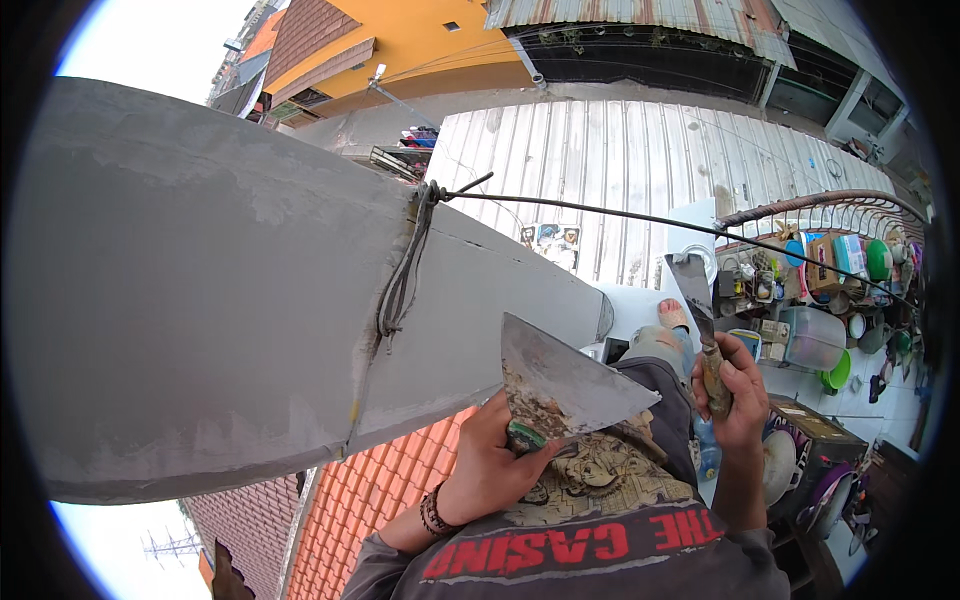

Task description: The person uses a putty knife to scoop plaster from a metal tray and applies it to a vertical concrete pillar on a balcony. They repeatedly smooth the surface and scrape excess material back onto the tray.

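My left hand clasps the broad scraper; my right hand grips the narrow scraper, the two apart.

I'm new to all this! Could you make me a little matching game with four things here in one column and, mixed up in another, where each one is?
Things
1. Wide triangular metal trowel with a green handle
2. Narrow metal putty knife with a worn handle
3. Dark beaded bracelet
4. Grey knotted cord

Places
A. Held in the right hand
B. Hanging against the broad grey wall
C. Held in the left hand
D. Around a wrist

Right pairs: 1-C, 2-A, 3-D, 4-B
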Action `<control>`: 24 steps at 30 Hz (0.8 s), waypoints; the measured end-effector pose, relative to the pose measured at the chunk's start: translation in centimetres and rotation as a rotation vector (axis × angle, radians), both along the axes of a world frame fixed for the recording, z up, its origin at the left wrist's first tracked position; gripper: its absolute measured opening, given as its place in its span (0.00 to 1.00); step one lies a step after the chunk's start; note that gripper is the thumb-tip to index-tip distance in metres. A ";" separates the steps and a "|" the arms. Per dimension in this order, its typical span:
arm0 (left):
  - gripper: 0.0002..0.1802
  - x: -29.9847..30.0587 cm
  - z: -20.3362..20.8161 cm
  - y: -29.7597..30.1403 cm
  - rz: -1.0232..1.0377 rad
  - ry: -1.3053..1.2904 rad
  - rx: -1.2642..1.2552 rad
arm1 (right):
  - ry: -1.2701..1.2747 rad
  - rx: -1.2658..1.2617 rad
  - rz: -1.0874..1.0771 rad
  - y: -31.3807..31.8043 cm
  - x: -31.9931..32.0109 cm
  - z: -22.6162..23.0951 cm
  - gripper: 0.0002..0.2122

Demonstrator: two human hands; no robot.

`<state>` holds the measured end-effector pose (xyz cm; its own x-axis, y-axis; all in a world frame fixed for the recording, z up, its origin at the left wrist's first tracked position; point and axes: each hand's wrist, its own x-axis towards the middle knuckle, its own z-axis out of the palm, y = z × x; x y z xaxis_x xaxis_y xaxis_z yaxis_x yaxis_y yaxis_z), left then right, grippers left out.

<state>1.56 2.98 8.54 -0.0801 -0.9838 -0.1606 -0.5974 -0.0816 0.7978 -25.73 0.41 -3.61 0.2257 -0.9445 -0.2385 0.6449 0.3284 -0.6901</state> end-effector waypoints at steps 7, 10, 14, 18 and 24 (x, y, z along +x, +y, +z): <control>0.08 -3.0 1.4 -2.8 0.359 0.192 -0.429 | -0.062 -0.081 0.301 -5.6 6.3 -1.8 0.19; 0.08 -3.0 3.6 -1.5 0.346 0.161 -0.510 | -0.122 -0.155 0.390 -6.8 8.1 -1.3 0.18; 0.11 -4.0 7.8 -1.9 0.398 -0.462 -0.585 | -0.183 -0.204 0.445 -8.4 8.8 -1.9 0.18; 0.11 -5.0 10.7 -4.5 0.388 -0.709 -0.582 | -0.216 -0.217 0.489 -8.9 9.8 -1.7 0.18; 0.06 -4.3 12.4 -6.8 0.375 -0.593 -0.266 | -0.261 -0.240 0.523 -9.1 10.9 -1.0 0.19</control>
<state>-2.75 -3.87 20.95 0.2943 -0.9396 0.1748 -0.9033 -0.2137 0.3720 -14.81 -8.73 -4.58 0.6941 -0.7140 0.0916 0.5981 0.5012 -0.6253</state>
